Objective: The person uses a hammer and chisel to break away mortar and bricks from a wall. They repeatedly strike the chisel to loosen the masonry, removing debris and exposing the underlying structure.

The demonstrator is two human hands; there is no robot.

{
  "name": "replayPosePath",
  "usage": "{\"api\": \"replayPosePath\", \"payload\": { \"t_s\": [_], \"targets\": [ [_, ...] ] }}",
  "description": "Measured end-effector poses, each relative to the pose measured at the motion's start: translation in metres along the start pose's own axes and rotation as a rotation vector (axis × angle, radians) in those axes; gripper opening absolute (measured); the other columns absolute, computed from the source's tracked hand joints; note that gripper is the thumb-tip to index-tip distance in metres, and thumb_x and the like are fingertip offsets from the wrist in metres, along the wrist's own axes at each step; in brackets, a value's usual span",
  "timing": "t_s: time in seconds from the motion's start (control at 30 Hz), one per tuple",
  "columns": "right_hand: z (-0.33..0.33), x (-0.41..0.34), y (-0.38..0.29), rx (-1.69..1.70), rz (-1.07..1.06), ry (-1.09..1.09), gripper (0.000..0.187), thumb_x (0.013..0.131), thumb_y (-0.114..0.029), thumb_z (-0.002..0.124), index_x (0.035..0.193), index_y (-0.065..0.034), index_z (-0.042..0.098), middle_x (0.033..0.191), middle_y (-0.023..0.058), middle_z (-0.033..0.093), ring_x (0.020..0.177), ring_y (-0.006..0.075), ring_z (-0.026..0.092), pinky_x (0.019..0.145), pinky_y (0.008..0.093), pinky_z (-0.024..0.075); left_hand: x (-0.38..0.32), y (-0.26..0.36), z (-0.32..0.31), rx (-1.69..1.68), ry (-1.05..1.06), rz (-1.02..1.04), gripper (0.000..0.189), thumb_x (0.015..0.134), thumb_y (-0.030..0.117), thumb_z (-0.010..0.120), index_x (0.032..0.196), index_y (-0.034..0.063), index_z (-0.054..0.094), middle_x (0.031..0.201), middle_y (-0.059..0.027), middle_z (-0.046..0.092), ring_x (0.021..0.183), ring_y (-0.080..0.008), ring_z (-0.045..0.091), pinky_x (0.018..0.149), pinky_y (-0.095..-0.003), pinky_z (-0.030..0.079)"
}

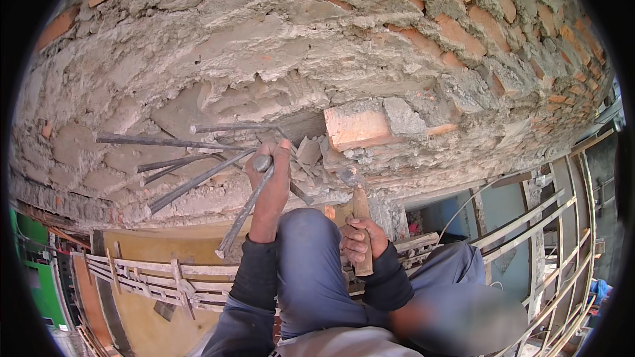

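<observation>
My left hand is closed around a thick round metal bar, likely a chisel, whose blunt end faces up at me. Its lower end is hidden by the hand. Bent steel reinforcing bars jut from the rough concrete around this hand, one crossing close in front of the wrist. Lower and to the right, my right hand grips the wooden handle of a hammer. The hammer's metal head is at the upper end, close to the broken masonry and apart from the chisel.
A broken brick protrudes from the mortar-covered wall beside a hollow. My raised knee lies between my forearms. Wooden scaffold rails stand below left, with more wooden framing at right. A blurred grey shape fills the lower right.
</observation>
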State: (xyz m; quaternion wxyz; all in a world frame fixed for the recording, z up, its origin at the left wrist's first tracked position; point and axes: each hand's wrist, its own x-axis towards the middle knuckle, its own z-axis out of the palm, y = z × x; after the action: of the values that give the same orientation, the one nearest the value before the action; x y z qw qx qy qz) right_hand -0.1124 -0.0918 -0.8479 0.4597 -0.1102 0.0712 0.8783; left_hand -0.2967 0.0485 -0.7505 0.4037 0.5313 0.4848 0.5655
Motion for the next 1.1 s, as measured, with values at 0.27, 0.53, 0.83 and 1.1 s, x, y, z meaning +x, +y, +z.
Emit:
{"api": "replayPosePath", "payload": {
  "t_s": [0.27, 0.53, 0.83, 1.1],
  "targets": [
    [-0.092, -0.066, -0.072, -0.982, -0.011, 0.703, 0.021, 0.089, -0.019, 0.066, 0.082, -0.0001, 0.062, 0.068, 0.0118, 0.060, 0.056, 0.0257, 0.063, 0.049, 0.0403, 0.0513, 0.002, -0.004, -0.001, 0.065, 0.024, 0.054, 0.039, 0.101, 0.029, 0.068, 0.072, 0.0103, 0.050, 0.067, -0.0015, 0.058, 0.051, -0.0031, 0.040, 0.043, -0.0224, 0.028],
    [-0.315, -0.055, -0.105, -1.996, 0.223, 1.058, 0.044, 0.084, -0.029, 0.072, 0.114, 0.0023, 0.065, 0.096, 0.0232, 0.067, 0.088, 0.0360, 0.068, 0.079, 0.0444, 0.0545, -0.042, -0.031, -0.006, 0.376, 0.330, 0.147, 0.023, 0.092, 0.015, 0.079, 0.105, -0.0014, 0.071, 0.097, -0.0091, 0.073, 0.081, -0.0109, 0.059, 0.073, -0.0267, 0.046],
    [-0.312, -0.026, -0.088, -1.665, 0.369, 1.118, 0.063, 0.088, -0.040, 0.071, 0.133, 0.0022, 0.059, 0.126, 0.0313, 0.065, 0.120, 0.0400, 0.064, 0.102, 0.0485, 0.0506, -0.050, -0.034, 0.002, 0.589, -0.080, -0.169, 0.038, 0.101, 0.035, 0.067, 0.098, -0.0015, 0.075, 0.073, -0.0026, 0.069, 0.059, -0.0071, 0.050, 0.062, -0.0277, 0.045],
    [-0.312, -0.029, -0.079, -1.923, 0.384, 0.935, 0.070, 0.096, -0.031, 0.060, 0.154, -0.0052, 0.031, 0.150, 0.0291, 0.043, 0.140, 0.0427, 0.042, 0.117, 0.0411, 0.0348, 0.001, -0.029, 0.047, 0.444, -0.263, -0.221, 0.074, 0.095, 0.051, 0.069, 0.133, -0.0110, 0.059, 0.118, -0.0225, 0.071, 0.113, -0.0252, 0.066, 0.095, -0.0337, 0.050]
  ]
}}
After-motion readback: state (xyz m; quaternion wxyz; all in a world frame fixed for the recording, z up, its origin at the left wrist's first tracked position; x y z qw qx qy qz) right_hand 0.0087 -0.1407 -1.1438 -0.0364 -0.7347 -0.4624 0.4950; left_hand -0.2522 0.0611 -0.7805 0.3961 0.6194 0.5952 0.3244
